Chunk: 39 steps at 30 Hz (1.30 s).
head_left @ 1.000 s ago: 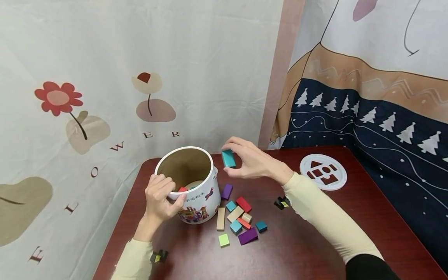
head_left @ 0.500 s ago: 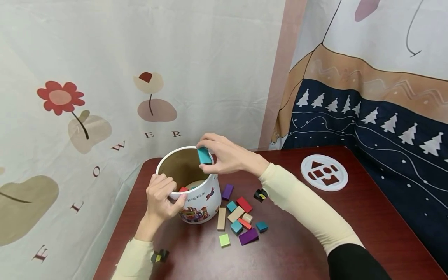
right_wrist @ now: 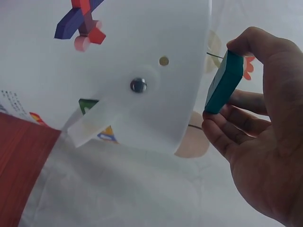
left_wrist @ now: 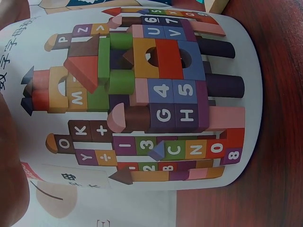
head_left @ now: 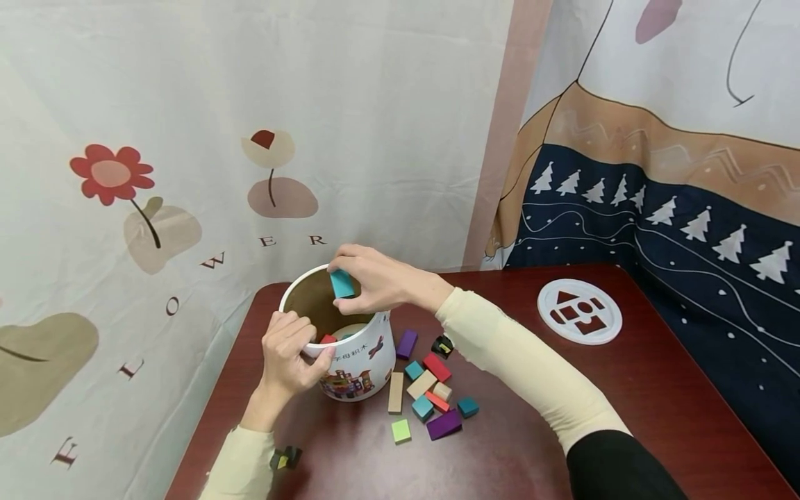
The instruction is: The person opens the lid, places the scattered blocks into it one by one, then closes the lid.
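Right hand [head_left: 373, 280], pinching a teal block [head_left: 342, 284], has moved apparently over the bucket [head_left: 362, 362] the left hand [head_left: 289, 348] grips; loading should need release.

A plain cream left sleeve [head_left: 239, 464] and matching right sleeve [head_left: 525, 368], lightly creased, end at the wrists. A black upper sleeve [head_left: 619, 469] meets the right one. Small black left device [head_left: 285, 458] and right device [head_left: 442, 346] bear yellow marks. Left grip [head_left: 289, 349] and right grip [head_left: 378, 281] are bare.

The bucket [head_left: 361, 361] looks smooth, perhaps plastic; the table [head_left: 500, 448] glossy
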{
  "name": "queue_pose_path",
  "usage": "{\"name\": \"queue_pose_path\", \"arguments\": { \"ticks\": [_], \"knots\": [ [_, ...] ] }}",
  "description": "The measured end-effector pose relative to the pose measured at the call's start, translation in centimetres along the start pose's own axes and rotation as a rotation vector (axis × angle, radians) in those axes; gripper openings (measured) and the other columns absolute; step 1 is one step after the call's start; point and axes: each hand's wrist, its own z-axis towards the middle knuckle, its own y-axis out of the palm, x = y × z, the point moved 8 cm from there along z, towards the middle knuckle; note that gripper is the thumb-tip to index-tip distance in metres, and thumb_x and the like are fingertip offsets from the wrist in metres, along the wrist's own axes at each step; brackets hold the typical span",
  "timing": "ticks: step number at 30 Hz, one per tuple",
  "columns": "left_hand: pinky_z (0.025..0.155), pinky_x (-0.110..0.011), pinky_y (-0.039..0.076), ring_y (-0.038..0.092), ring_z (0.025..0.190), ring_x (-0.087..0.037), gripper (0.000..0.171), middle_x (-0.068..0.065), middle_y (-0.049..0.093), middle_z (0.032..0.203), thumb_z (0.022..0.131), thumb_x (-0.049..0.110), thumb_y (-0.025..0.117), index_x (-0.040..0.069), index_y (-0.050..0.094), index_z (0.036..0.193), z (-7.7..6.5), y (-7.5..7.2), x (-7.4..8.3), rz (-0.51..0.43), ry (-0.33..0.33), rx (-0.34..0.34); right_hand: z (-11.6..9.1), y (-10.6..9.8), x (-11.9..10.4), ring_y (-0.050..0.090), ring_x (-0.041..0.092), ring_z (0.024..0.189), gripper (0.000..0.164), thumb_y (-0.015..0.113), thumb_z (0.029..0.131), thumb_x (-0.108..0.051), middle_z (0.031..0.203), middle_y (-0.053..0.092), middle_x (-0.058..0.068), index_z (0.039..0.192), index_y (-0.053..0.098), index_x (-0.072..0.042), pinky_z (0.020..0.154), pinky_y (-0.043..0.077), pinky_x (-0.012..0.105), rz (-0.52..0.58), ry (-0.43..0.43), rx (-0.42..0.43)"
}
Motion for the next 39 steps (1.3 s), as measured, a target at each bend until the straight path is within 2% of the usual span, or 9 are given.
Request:
{"name": "queue_pose_path", "arguments": {
  "ticks": [12, 16, 21, 29, 34, 39],
  "knots": [
    [0.055, -0.039, 0.022, 0.022, 0.050, -0.017, 0.045, 0.002, 0.023, 0.053, 0.082, 0.037, 0.057, 0.011, 0.034, 0.053, -0.1, 0.0, -0.2, 0.016, -0.006, -0.012, 1.4, 1.7, -0.6, 0.049, 0.013, 0.102, 0.061, 0.069, 0.089, -0.037, 0.124, 0.055, 0.007, 0.136, 0.063, 0.001, 0.080, 0.047, 0.020, -0.032, 0.028, -0.083],
    [0.055, -0.040, 0.022, 0.022, 0.050, -0.017, 0.045, 0.002, 0.023, 0.053, 0.082, 0.037, 0.057, 0.011, 0.034, 0.053, -0.1, 0.0, -0.2, 0.011, -0.005, -0.011, 1.4, 2.1, -0.5, 0.049, 0.015, 0.117, 0.061, 0.067, 0.092, -0.038, 0.134, 0.055, 0.007, 0.141, 0.059, -0.002, 0.095, 0.046, 0.024, -0.047, 0.053, -0.128],
    [0.055, -0.040, 0.023, 0.023, 0.050, -0.017, 0.044, 0.002, 0.024, 0.053, 0.081, 0.037, 0.057, 0.011, 0.035, 0.053, 0.0, 0.0, -0.2, 0.011, -0.004, -0.009, 1.2, 2.7, -0.5, 0.043, 0.020, 0.134, 0.065, 0.065, 0.095, -0.042, 0.148, 0.050, 0.008, 0.148, 0.053, -0.006, 0.113, 0.036, 0.033, -0.065, 0.064, -0.175],
    [0.055, -0.040, 0.023, 0.023, 0.049, -0.018, 0.045, 0.002, 0.025, 0.053, 0.082, 0.037, 0.057, 0.011, 0.034, 0.053, -0.1, 0.1, -0.1, 0.005, 0.007, -0.001, 1.0, 3.1, -0.6, 0.033, 0.019, 0.144, 0.073, 0.059, 0.096, -0.053, 0.157, 0.044, 0.008, 0.155, 0.046, -0.011, 0.119, 0.027, 0.035, -0.071, 0.046, -0.175],
    [0.055, -0.040, 0.024, 0.024, 0.049, -0.018, 0.045, 0.002, 0.026, 0.052, 0.082, 0.037, 0.057, 0.011, 0.035, 0.053, -0.1, 0.0, -0.2, 0.014, 0.006, -0.004, 1.0, 3.2, -0.8, 0.024, 0.024, 0.149, 0.075, 0.055, 0.098, -0.055, 0.161, 0.038, 0.009, 0.157, 0.042, -0.012, 0.123, 0.018, 0.038, -0.081, 0.037, -0.178],
    [0.055, -0.040, 0.024, 0.025, 0.049, -0.018, 0.045, 0.002, 0.027, 0.052, 0.083, 0.038, 0.056, 0.010, 0.037, 0.053, -0.1, 0.0, -0.3, 0.019, 0.003, -0.007, 0.8, 3.4, -0.7, 0.018, 0.026, 0.151, 0.076, 0.053, 0.098, -0.057, 0.164, 0.033, 0.009, 0.160, 0.038, -0.015, 0.124, 0.016, 0.042, -0.087, 0.051, -0.187]
  ]
}}
